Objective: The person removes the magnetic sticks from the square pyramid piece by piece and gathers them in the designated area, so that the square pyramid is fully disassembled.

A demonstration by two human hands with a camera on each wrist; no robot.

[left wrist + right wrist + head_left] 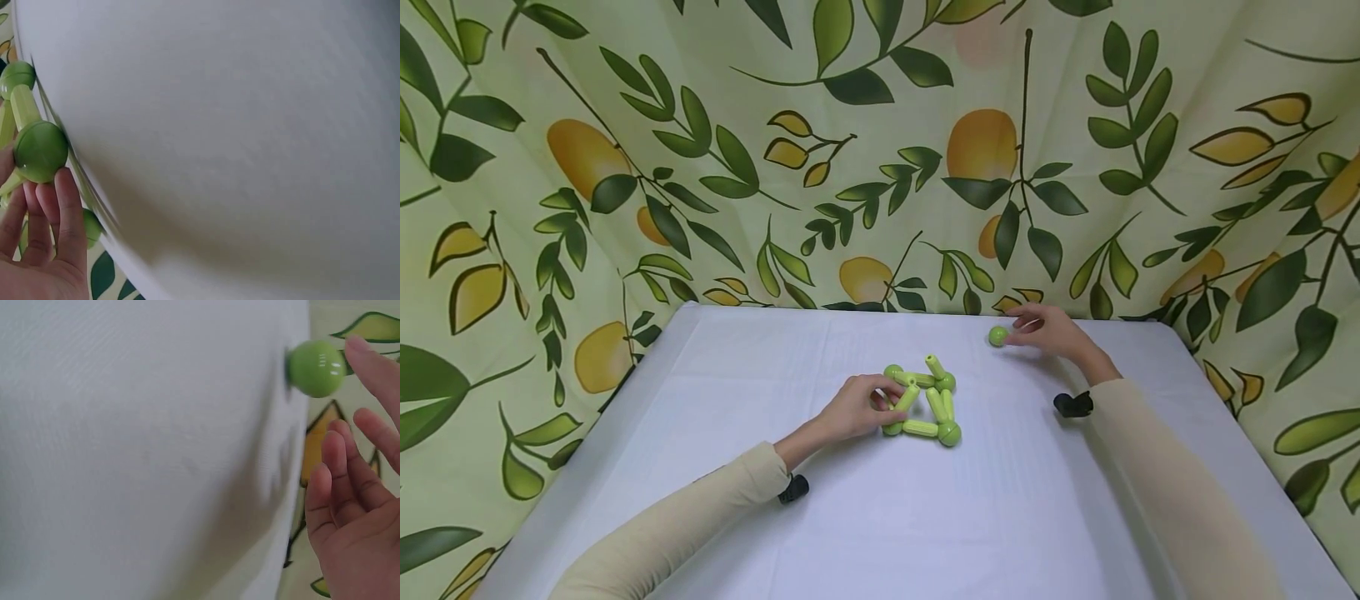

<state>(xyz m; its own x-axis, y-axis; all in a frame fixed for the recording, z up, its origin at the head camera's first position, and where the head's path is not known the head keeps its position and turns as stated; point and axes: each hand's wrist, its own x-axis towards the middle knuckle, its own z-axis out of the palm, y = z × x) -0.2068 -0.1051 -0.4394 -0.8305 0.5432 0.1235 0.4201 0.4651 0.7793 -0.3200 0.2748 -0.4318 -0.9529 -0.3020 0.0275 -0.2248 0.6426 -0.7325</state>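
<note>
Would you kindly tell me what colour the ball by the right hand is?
The ball is bright green, seen best in the right wrist view.
</note>
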